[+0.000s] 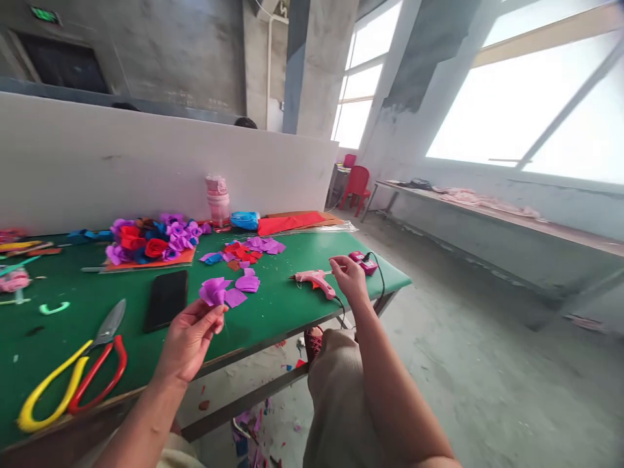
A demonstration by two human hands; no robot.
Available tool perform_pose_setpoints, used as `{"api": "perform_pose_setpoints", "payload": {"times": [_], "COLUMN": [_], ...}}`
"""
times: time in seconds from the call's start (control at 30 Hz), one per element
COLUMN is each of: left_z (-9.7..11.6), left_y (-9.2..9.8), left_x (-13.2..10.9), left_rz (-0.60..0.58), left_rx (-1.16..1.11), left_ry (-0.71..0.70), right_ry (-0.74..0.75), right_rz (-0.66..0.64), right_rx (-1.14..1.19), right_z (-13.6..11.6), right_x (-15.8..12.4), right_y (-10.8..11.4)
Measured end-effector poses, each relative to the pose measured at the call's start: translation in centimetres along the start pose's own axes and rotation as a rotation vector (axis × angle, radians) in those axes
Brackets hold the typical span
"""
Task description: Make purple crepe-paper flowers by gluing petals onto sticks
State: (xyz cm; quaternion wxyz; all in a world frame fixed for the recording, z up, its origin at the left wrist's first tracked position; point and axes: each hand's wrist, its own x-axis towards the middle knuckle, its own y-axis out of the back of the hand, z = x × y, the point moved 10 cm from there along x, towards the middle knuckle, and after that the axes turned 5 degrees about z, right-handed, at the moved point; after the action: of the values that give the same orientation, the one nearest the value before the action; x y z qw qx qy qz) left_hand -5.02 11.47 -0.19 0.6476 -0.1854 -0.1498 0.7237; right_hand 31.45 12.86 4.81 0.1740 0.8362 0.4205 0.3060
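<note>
We see a purple paper flower (214, 290) pinched between the thumb and fingertips of the left hand (189, 339), which is closed on its short stem and raises it just above the near edge of the green table (273, 312). The right hand (350, 276) reaches out to a pink glue gun (316, 280) lying on the table; its fingers are curled loosely over the rear of the gun, and we cannot tell whether they grip it. Loose purple petals (247, 283) lie just beyond the flower. A black phone (166, 299) rests to its left, and large yellow and red scissors (78, 370) lie nearer the left corner. Finished paper flowers (153, 240) are heaped farther back, beside a pink bottle (218, 200).
</note>
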Motion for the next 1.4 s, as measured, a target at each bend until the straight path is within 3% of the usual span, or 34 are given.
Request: {"api": "perform_pose_setpoints", "payload": {"times": [0.07, 0.17, 0.27, 0.37, 0.5, 0.63, 0.73, 0.8, 1.0, 1.17, 1.4], "left_z": [-0.1, -0.1, -0.1, -0.3, -0.8, -1.0, -0.9, -0.8, 0.5, 0.7, 0.6], "left_y": [0.1, 0.2, 0.1, 0.1, 0.4, 0.4, 0.4, 0.5, 0.9, 0.7, 0.7], "left_x": [0.1, 0.0, -0.2, -0.2, 0.1, 0.2, 0.0, -0.2, -0.6, -0.8, -0.9], "left_rz": [0.01, 0.018, 0.009, -0.004, -0.021, -0.047, -0.061, -0.061, -0.037, -0.068, -0.086], "left_rx": [0.001, 0.012, 0.04, 0.06, 0.032, -0.052, -0.086, -0.09, -0.064, -0.025, 0.015], "left_ry": [0.019, 0.042, 0.039, 0.032, 0.028, 0.026, 0.034, 0.035, -0.069, -0.097, -0.106], "right_ry": [-0.038, -0.058, -0.073, -0.09, -0.143, -0.167, -0.301, -0.368, -0.098, 0.121, 0.412], "right_rz": [-0.047, -0.185, -0.314, -0.358, -0.372, -0.448, -0.69, -0.769, -0.675, -0.648, -0.481], "right_rx": [-0.108, -0.136, -0.104, -0.032, 0.151, 0.394, 0.779, 0.922, 0.675, 0.475, 0.302], "right_z": [2.5, 4.2, 4.4, 3.8, 2.2, -1.2, -4.8, -6.9, -11.5, -13.7, -16.1], "right_x": [0.1, -0.2, -0.1, 0.3, -0.7, -4.0, -7.7, -9.7, -12.6, -13.9, -14.5], "right_y": [0.5, -0.9, -3.4, -5.1, -6.4, -7.1, -8.6, -8.7, -6.7, -6.9, -5.7]}}
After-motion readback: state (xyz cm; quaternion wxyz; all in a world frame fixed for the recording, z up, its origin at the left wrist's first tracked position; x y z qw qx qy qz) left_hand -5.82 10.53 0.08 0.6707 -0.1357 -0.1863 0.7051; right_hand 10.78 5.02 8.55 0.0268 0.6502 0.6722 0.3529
